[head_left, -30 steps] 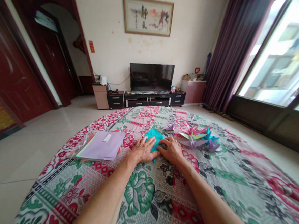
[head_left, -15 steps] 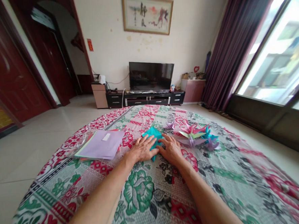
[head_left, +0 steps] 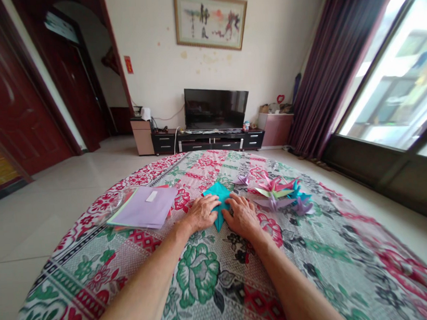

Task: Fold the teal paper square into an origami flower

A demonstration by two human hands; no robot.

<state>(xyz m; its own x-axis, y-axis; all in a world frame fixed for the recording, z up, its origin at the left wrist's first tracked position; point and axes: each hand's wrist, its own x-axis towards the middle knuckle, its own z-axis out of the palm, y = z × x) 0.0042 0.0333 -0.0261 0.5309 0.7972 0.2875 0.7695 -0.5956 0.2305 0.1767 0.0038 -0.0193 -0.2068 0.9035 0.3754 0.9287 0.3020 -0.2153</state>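
Observation:
On the patterned tablecloth in front of me lies a turquoise origami paper point(head_left: 218, 194), folded into a kite-like shape with its long point towards me. My left hand point(head_left: 202, 214) rests over its left side, fingertips on the paper. From the other side my right hand point(head_left: 243, 216) touches the right edge, thumb apart from the fingers. Both hands are open, pressing from above. Parts of the paper's side edges are hidden under the fingers.
A stack of coloured paper sheets point(head_left: 147, 207), lilac on top with a small white piece point(head_left: 151, 196), lies to the left beside clear plastic wrapping. Several folded paper cranes point(head_left: 274, 202) sit on the right. Beyond the round table point(head_left: 198, 272) stands a television point(head_left: 216, 108).
My hands have drawn slightly apart, the left one to the left and the right one to the right. More of the turquoise paper's middle and lower point now shows.

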